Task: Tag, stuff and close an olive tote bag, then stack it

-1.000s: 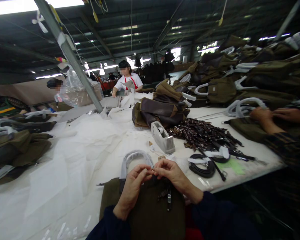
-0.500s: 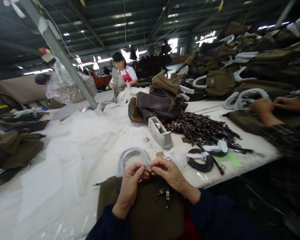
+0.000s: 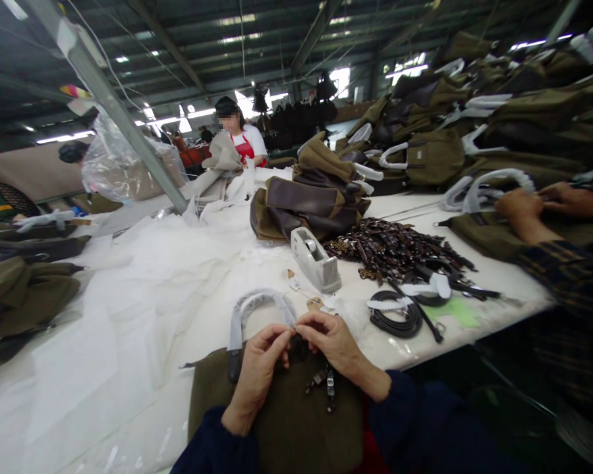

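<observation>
An olive fabric handbag [image 3: 277, 415] lies before me at the table's edge, its handle [image 3: 261, 299] wrapped in pale film and standing up. Over the bag's top edge, beside the handle's right end, my left hand [image 3: 259, 368] is closed in a pinch. My right hand [image 3: 333, 342] pinches right against it, fingertips nearly touching. Whatever small piece sits between the fingertips is too small to make out. Beneath my right hand dangles a dark charm [image 3: 330, 388] with shiny pieces; its upper end is hidden by the hand.
Beyond my hands stand a grey tape dispenser [image 3: 316, 263], a heap of dark chained charms [image 3: 400, 250] and coiled black straps [image 3: 395, 315]. White sheets [image 3: 109, 316] cover the left. Bags [image 3: 306, 197] pile up behind. At right, another person's hands [image 3: 524, 210] work on a bag.
Both hands stay pinched together at the handle's right end, with only slight finger movement. The view has shifted slightly. Across the table, the person in the red apron has lowered the grey cloth.
</observation>
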A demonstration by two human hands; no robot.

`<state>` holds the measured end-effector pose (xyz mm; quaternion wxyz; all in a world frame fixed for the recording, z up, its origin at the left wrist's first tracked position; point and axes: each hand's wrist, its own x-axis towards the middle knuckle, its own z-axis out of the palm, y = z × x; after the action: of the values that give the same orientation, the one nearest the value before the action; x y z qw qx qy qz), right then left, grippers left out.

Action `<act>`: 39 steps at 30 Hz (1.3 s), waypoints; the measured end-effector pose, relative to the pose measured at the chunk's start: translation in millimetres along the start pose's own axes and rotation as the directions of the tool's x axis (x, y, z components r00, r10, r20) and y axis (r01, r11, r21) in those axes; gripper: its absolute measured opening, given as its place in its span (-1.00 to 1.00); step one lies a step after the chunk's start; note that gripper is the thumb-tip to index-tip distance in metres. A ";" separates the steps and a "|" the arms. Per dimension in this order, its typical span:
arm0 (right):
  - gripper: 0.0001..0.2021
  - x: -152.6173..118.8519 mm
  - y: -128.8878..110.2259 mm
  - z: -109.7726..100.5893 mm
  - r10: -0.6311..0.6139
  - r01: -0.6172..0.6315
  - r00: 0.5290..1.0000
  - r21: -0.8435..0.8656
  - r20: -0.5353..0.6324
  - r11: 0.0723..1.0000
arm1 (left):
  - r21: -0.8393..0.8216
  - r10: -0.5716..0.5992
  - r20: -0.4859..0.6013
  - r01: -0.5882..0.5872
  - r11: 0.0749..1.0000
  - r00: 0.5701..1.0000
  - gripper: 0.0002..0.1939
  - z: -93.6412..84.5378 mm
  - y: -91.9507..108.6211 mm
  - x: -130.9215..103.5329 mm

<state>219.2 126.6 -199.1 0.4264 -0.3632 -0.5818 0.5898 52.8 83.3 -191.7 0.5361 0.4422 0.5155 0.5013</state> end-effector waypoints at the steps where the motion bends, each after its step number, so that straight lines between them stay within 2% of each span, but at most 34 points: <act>1: -0.76 0.0 0.7 -0.1 0.005 -0.005 1.000 0.000 0.003 1.000 | 0.021 -0.002 0.001 0.002 1.000 1.000 -0.76 0.2 0.5 -0.6; 7: -0.76 -0.7 2.0 0.1 0.001 0.000 1.000 -0.019 0.030 1.000 | 0.086 0.005 0.020 -0.007 0.996 1.000 -0.74 -1.1 -1.9 -1.6; 21: -0.76 0.7 2.4 -0.3 0.031 -0.026 0.995 -0.052 0.100 0.998 | 0.131 -0.006 0.027 0.002 0.991 1.000 -0.74 -2.7 -4.6 -0.9; 32: -0.79 -3.3 8.2 2.3 0.010 0.007 0.991 -0.123 0.134 0.992 | 0.144 -0.005 0.049 -0.002 0.990 0.999 -0.73 -3.3 -5.6 1.0; 36: -0.80 2.0 -7.0 -11.5 -0.016 0.049 0.988 -0.219 0.150 0.975 | 0.147 0.002 0.047 -0.009 0.989 0.999 -0.73 0.0 -2.2 1.7; 39: -0.80 8.8 -20.1 -35.6 -0.152 0.173 0.985 -0.445 0.084 0.879 | 0.140 0.004 0.050 -0.011 0.990 0.999 -0.72 1.9 0.9 0.1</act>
<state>250.5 147.4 -180.6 0.3650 -0.3882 -0.7406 0.4095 54.7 83.6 -190.6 0.5146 0.4931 0.5342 0.4546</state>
